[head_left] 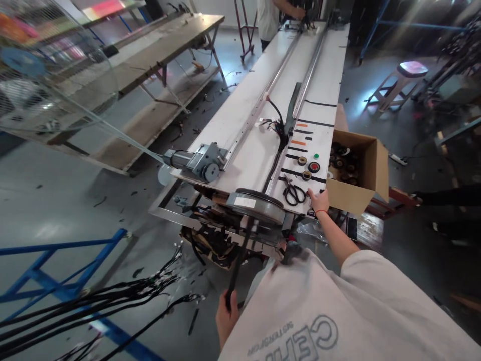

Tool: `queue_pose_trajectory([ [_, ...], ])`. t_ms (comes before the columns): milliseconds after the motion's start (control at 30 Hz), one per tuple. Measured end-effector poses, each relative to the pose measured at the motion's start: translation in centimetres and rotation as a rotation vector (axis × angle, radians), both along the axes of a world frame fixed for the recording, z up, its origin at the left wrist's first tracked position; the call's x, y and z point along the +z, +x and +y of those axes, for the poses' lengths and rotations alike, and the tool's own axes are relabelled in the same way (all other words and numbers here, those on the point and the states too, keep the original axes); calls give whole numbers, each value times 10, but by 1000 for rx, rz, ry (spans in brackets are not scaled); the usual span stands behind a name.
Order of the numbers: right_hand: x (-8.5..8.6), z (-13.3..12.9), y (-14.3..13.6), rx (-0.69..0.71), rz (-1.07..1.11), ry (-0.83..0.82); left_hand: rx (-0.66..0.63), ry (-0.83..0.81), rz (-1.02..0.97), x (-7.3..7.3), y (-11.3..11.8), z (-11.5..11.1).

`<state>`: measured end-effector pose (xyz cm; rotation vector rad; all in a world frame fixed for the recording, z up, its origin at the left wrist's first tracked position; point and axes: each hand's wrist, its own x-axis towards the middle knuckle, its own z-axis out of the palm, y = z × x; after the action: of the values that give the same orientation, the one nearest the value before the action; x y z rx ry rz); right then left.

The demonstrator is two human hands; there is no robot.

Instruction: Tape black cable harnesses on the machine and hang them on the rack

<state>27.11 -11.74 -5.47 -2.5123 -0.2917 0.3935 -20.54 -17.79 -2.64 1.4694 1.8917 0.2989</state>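
Observation:
My left hand [227,317] is closed around a black cable harness [240,255], low beside my body. The harness runs up past a round grey drum [259,204] at the table's near end; a dark bundle with loose wire ends [280,128] lies further up. My right hand [319,201] is at the table's near right corner, fingers curled; what they grip, if anything, is unclear. Close to it lie black-handled scissors [294,193]. Several tape rolls [314,167] and short black and orange strips [298,143] lie beyond on the white table [240,173].
A cardboard box [355,193] with tape rolls stands against the table's right side. Two metal rails run lengthwise, with a motor unit [205,163] at the left one's near end. More harnesses [124,296] hang over a blue frame [75,281]. Another person [268,20] stands at the far end.

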Motion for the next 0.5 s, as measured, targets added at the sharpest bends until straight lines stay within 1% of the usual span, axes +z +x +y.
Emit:
queue_pose_trajectory([
  [100, 2, 0, -2, -21, 14, 17, -25, 9, 25, -1, 3, 6],
  [233, 5, -1, -3, -44, 23, 55, -36, 14, -17, 0, 5, 10],
  [367, 4, -3, -2, -54, 18, 92, -29, 15, -25, 2, 6, 10],
  [500, 3, -2, -1, -49, 5, 67, -45, -15, -23, -1, 4, 6],
])
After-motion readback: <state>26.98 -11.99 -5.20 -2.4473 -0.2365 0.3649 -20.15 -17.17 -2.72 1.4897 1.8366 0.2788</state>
